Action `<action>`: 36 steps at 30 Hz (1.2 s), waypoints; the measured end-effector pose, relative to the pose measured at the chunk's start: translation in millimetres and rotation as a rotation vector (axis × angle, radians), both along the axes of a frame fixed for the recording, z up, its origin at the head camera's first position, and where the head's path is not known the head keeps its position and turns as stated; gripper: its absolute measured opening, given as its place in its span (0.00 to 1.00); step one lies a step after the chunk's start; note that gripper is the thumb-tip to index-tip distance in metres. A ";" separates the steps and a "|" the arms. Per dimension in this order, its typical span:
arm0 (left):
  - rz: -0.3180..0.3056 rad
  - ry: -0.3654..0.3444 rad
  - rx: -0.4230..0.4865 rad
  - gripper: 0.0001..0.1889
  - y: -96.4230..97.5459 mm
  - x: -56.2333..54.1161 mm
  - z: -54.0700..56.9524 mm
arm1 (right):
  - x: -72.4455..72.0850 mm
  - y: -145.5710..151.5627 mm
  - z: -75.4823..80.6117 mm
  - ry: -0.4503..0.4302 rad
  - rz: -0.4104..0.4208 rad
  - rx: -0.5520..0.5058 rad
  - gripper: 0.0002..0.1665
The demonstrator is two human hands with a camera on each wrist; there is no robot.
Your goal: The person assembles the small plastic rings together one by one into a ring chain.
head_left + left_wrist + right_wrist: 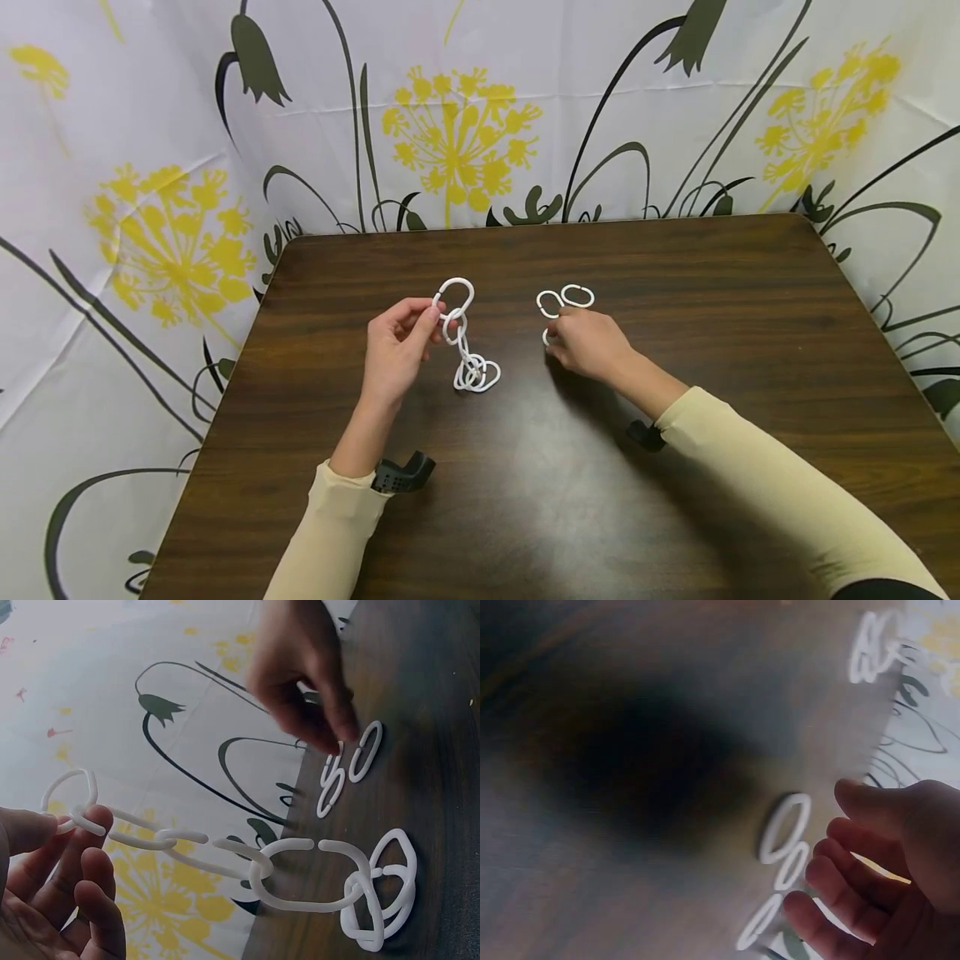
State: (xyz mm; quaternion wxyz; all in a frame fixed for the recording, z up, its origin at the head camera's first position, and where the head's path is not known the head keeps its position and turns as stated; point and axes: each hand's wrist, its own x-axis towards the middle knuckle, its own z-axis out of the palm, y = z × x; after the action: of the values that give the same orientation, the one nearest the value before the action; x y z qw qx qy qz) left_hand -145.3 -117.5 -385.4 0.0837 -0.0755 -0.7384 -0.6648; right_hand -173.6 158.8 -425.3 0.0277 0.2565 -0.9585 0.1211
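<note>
My left hand (393,348) pinches a white plastic link near the upper end of a chain of links (462,342), between thumb and fingers. Several joined links hang from there, and the lowest ones bunch at the tabletop. The links are C-shaped, each with a small gap, as the left wrist view shows. Over to the right, my right hand (592,342) is above a few loose white links (592,297), partly covering one of them in the head view. Its thumb and fingers (821,881) are apart and loosely bent, with nothing between them in the right wrist view.
A dark brown wood-grain table (540,500) lies under both hands. Behind it and at its sides hangs a white curtain (315,117) with yellow and grey-green flowers. Each wrist wears a black camera mount (403,472).
</note>
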 end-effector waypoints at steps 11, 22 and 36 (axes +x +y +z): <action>-0.051 0.037 0.053 0.09 -1.5 -1.1 -0.3 | 4.5 1.1 -18.8 -0.021 -0.024 0.011 0.05; -0.040 0.008 -0.005 0.09 -2.0 0.6 1.9 | 3.3 0.3 -14.8 -0.095 0.008 -0.023 0.03; -0.073 0.009 0.011 0.09 -2.2 -1.1 0.9 | 0.7 -4.1 17.4 -0.108 0.155 -0.228 0.15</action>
State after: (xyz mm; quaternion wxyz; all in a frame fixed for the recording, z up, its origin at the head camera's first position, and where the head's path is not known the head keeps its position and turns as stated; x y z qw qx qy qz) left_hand -146.3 -119.7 -384.5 0.0629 -0.1049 -0.7312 -0.6711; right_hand -172.9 154.7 -408.0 -0.0045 0.3179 -0.9160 0.2449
